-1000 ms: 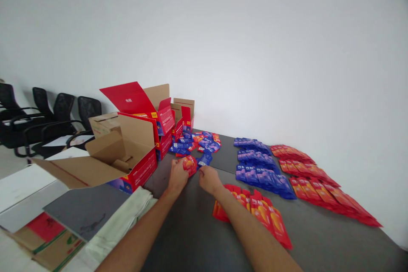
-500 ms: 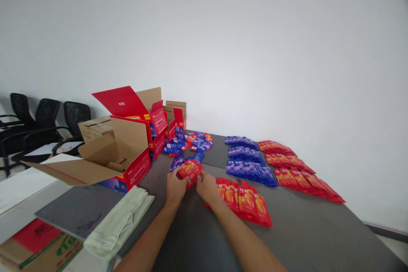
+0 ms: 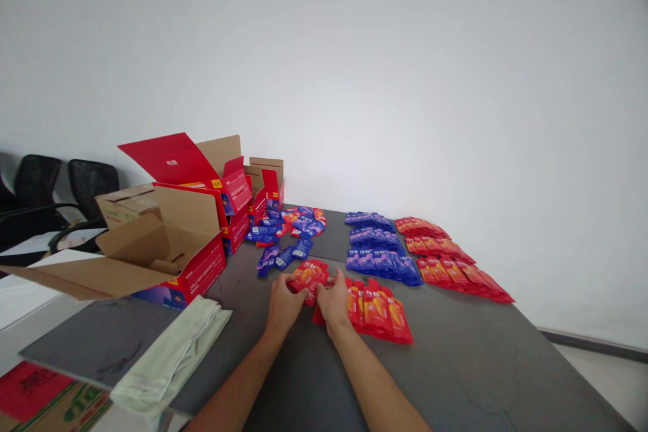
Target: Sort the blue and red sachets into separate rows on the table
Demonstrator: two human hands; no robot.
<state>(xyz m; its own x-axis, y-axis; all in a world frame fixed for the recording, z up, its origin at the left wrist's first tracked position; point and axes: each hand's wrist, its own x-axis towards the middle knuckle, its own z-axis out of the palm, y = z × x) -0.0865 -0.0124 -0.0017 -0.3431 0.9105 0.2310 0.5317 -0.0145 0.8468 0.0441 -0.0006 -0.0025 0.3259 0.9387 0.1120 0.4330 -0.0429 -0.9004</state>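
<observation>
Red sachets (image 3: 309, 277) in a small stack are held between my two hands over the dark table. My left hand (image 3: 284, 304) grips their left side, thumb on top. My right hand (image 3: 333, 300) closes on their right edge, its fingers partly hidden. Just right of it lies a fanned row of red sachets (image 3: 379, 310), partly covered by that hand. Beyond my left hand are a few loose blue sachets (image 3: 285, 256), and behind those a mixed pile of blue and red sachets (image 3: 304, 221).
Rows of blue sachets (image 3: 382, 263) and red sachets (image 3: 460, 275) lie at the right. On the left stand an open carton (image 3: 205, 268), stacked red boxes (image 3: 237, 185) and a folded pale green cloth (image 3: 175, 351). Black chairs (image 3: 94, 182) are farther back.
The held red sachets have moved toward the fanned red row, with both hands around them. Some loose blue sachets behind are now more exposed. The view has shifted slightly rightward.
</observation>
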